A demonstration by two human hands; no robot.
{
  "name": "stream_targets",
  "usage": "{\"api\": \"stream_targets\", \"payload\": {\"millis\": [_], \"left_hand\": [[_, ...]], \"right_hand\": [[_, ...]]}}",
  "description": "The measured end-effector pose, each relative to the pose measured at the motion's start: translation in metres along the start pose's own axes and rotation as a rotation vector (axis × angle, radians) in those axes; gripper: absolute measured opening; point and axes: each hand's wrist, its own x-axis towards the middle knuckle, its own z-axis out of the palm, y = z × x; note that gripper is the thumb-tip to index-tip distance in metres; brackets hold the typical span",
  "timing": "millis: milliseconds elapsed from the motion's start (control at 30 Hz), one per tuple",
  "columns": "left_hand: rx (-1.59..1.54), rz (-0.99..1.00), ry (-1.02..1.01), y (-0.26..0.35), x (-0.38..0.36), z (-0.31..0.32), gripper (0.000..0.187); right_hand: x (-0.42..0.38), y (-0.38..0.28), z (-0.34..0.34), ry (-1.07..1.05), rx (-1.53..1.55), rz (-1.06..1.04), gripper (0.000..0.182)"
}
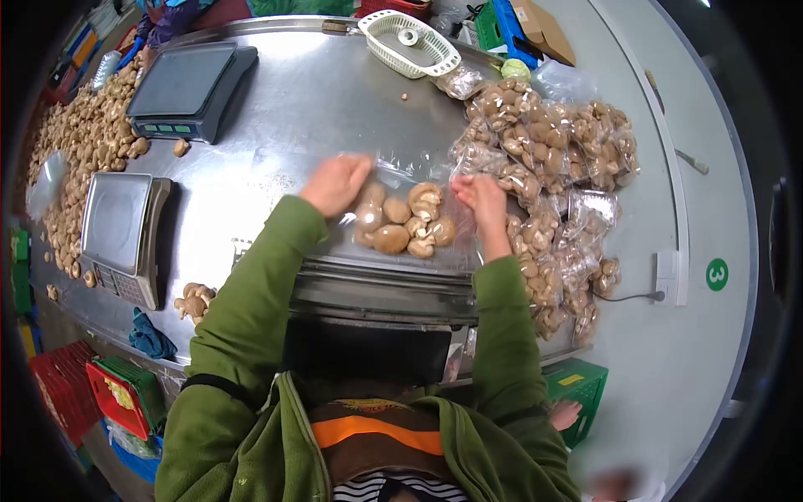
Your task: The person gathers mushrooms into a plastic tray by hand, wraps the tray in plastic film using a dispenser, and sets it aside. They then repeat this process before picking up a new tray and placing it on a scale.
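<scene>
A clear plastic bag [381, 177] lies on the steel table in front of me, with several brown mushrooms [391, 239] inside, some showing pale undersides. My left hand [338, 182] is closed at the bag's upper left corner, its fingers pinching the film. On the other side, my right hand [483, 202] pinches the bag's right edge between thumb and fingers. The mushrooms rest between my two hands, just behind a metal bar [385, 272] at the table's front edge.
Filled mushroom bags [552, 142] are piled on the right. Two weighing scales [184, 79] and a heap of loose mushrooms [92, 134] stand left. A white basket [410, 63] sits at the back. Another person's hand [565, 414] shows near a green crate [581, 389].
</scene>
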Motion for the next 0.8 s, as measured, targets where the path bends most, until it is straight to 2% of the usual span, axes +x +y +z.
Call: {"api": "stream_targets", "payload": {"millis": [33,67,100,167,200,233,300,333,367,433,467,500,567,600,633,733,800], "left_hand": [[0.037,0.299,0.03,-0.018,-0.003,0.011,0.041],[0.145,0.324,-0.014,-0.02,-0.014,0.012,0.054],[0.14,0.312,-0.023,-0.022,-0.023,0.012,0.054],[0.204,0.391,-0.137,-0.006,-0.041,0.001,0.082],[0.209,0.413,-0.113,0.004,-0.044,-0.003,0.105],[0.211,0.417,-0.106,0.015,-0.045,-0.01,0.105],[0.206,0.197,-0.312,0.033,-0.048,-0.023,0.108],[0.146,0.107,-0.35,0.036,-0.052,-0.024,0.108],[0.151,0.119,-0.34,0.034,-0.058,-0.024,0.108],[-0.261,0.06,-0.235,0.016,-0.071,-0.018,0.103],[-0.217,0.166,-0.06,0.006,-0.079,-0.013,0.073],[-0.215,0.175,-0.059,-0.007,-0.081,-0.013,0.073],[-0.684,-0.356,-0.371,-0.017,-0.087,-0.012,0.042],[-0.75,-0.379,-0.198,-0.015,-0.09,0.001,0.034],[-0.746,-0.374,-0.206,-0.014,-0.092,0.008,0.034],[-0.746,-0.34,0.028,0.003,-0.11,0.02,0.034],[-0.718,-0.355,-0.002,0.023,-0.141,0.014,0.034]], "right_hand": [[-0.007,0.004,0.004,-0.025,-0.029,0.021,0.027],[-0.014,0.008,0.006,-0.047,-0.058,0.049,0.027],[-0.019,0.008,0.005,-0.048,-0.061,0.064,0.027],[-0.031,0.003,-0.002,-0.2,-0.21,0.185,0.03],[-0.027,0.011,-0.007,-0.202,-0.223,0.198,0.037],[-0.029,0.002,-0.008,-0.204,-0.225,0.19,0.037],[-0.037,-0.022,-0.01,-0.483,-0.524,0.261,0.046],[-0.038,-0.028,-0.017,-0.572,-0.557,0.266,0.051],[-0.042,-0.031,-0.025,-0.568,-0.561,0.251,0.051],[-0.053,-0.03,-0.039,-0.504,-0.686,0.377,0.047],[-0.064,-0.019,-0.045,-0.575,-0.605,0.184,0.041],[-0.071,-0.006,-0.049,-0.57,-0.605,0.176,0.041],[-0.092,0.008,-0.037,-0.276,-0.217,0.092,0.034],[-0.102,0.009,-0.03,-0.19,-0.055,0.141,0.03],[-0.113,0.004,-0.027,-0.182,-0.051,0.138,0.03],[-0.162,-0.02,-0.018,0.032,-0.052,0.142,0.027],[-0.203,-0.023,-0.028,0.015,-0.011,0.198,0.028]]}}
